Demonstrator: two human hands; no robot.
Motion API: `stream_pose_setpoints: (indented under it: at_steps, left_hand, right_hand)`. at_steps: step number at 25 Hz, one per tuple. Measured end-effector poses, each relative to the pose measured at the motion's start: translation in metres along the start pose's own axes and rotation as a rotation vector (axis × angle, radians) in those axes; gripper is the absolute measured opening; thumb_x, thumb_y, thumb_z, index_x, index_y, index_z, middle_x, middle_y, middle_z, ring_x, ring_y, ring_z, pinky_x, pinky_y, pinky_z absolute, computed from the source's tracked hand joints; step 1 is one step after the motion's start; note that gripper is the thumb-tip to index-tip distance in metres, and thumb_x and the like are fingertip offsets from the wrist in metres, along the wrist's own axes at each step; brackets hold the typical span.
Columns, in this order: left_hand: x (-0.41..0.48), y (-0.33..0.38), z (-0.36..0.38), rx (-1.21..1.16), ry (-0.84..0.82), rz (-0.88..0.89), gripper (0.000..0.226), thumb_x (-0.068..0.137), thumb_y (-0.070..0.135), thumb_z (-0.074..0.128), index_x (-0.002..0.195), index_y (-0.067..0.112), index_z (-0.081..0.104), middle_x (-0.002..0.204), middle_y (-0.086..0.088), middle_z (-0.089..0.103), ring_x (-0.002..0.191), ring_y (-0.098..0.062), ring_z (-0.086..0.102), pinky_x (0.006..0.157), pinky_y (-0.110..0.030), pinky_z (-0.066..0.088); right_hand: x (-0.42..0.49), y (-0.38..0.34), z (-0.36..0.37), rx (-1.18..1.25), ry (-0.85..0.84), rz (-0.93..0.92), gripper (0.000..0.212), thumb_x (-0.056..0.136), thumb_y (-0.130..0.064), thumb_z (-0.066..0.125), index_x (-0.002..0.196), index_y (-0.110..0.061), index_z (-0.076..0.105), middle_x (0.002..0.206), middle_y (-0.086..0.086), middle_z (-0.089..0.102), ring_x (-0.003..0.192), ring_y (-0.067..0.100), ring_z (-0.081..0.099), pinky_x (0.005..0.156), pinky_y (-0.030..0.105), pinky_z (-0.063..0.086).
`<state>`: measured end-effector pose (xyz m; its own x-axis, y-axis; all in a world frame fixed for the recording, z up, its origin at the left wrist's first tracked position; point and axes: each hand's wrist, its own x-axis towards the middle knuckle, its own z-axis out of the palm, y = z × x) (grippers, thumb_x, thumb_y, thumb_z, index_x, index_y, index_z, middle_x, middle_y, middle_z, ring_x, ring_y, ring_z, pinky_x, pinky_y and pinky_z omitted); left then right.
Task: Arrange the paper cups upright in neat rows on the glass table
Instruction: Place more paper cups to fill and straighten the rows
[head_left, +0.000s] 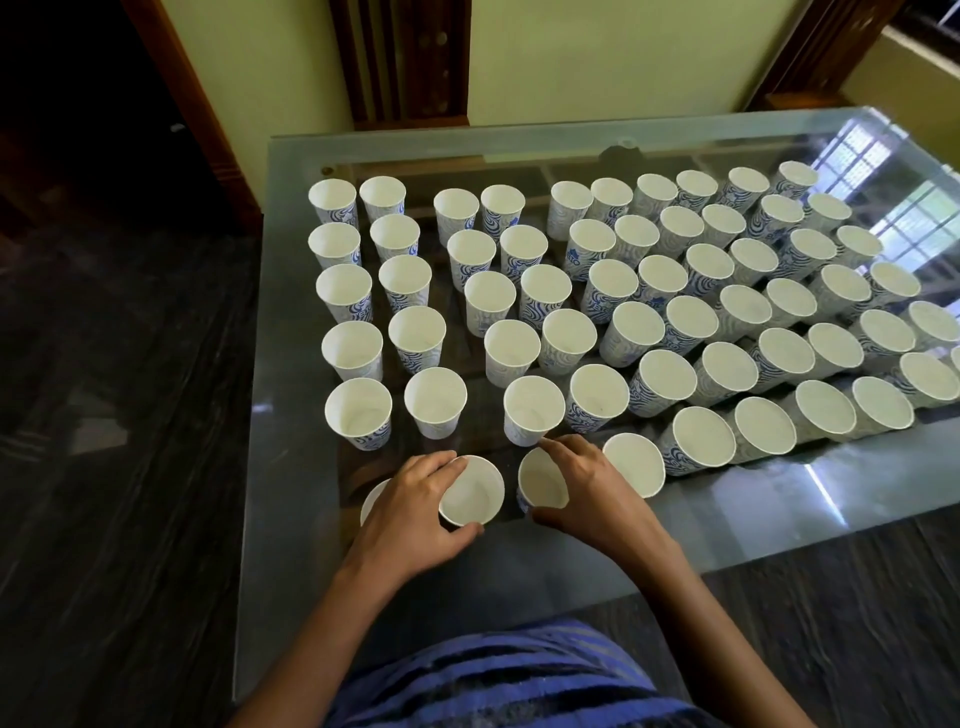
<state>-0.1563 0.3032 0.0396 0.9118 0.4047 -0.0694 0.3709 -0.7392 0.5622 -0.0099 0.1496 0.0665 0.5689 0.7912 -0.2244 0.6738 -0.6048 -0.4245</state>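
While upright paper cups (569, 338) already fill the glass table (753, 514) in rows, the left hand (410, 512) and right hand (592, 493) each curl their fingers (441, 466) round a near-edge cup (471, 493), apparently seating both to extend the front row.

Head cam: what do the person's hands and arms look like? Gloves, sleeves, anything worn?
No gloves, rings, watch or bands visible on the left hand or the right hand. The left forearm and right forearm are uncovered to the frame's edge, no sleeves in view. Lower down, blue cloth with black stripes.
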Motion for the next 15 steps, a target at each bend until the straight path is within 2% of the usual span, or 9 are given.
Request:
stream_pose_setpoints:
  at_steps: [3, 6, 11, 15]
  left_hand:
    - [0.0, 0.002, -0.001, 0.017, -0.002, 0.011, 0.078, 0.068, 0.049, 0.072, 0.135, 0.021, 0.044, 0.142, 0.004, 0.041, 0.129, -0.012, 0.034, 0.106, -0.022, 0.026]
    - [0.005, 0.011, -0.002, -0.008, 0.006, 0.02, 0.08, 0.067, 0.05, 0.073, 0.135, 0.021, 0.044, 0.143, 0.004, 0.04, 0.13, -0.013, 0.034, 0.108, -0.025, 0.026]
    - [0.026, 0.039, 0.007, 0.01, -0.033, 0.122, 0.08, 0.07, 0.054, 0.07, 0.137, 0.02, 0.041, 0.143, 0.003, 0.041, 0.131, -0.011, 0.033, 0.107, -0.02, 0.022]
    - [0.037, 0.055, 0.019, 0.0, -0.089, 0.156, 0.08, 0.068, 0.052, 0.072, 0.135, 0.018, 0.044, 0.14, 0.002, 0.044, 0.127, -0.012, 0.037, 0.105, -0.019, 0.026]
  right_hand:
    - [-0.003, 0.003, -0.005, 0.046, 0.001, 0.011, 0.089, 0.064, -0.036, 0.081, 0.139, -0.015, 0.038, 0.138, 0.005, 0.043, 0.124, 0.023, 0.043, 0.101, 0.032, 0.039]
    - [-0.005, 0.02, -0.02, 0.069, 0.023, 0.041, 0.094, 0.058, -0.03, 0.086, 0.138, -0.011, 0.041, 0.139, 0.01, 0.043, 0.127, 0.025, 0.042, 0.106, 0.032, 0.034]
    - [-0.01, 0.055, -0.039, -0.003, 0.022, 0.119, 0.092, 0.062, -0.021, 0.084, 0.14, -0.013, 0.037, 0.146, 0.009, 0.034, 0.133, 0.025, 0.034, 0.108, 0.03, 0.029]
    - [-0.011, 0.068, -0.041, -0.005, -0.02, 0.146, 0.091, 0.063, -0.021, 0.083, 0.14, -0.014, 0.036, 0.145, 0.007, 0.035, 0.132, 0.023, 0.036, 0.107, 0.031, 0.033]
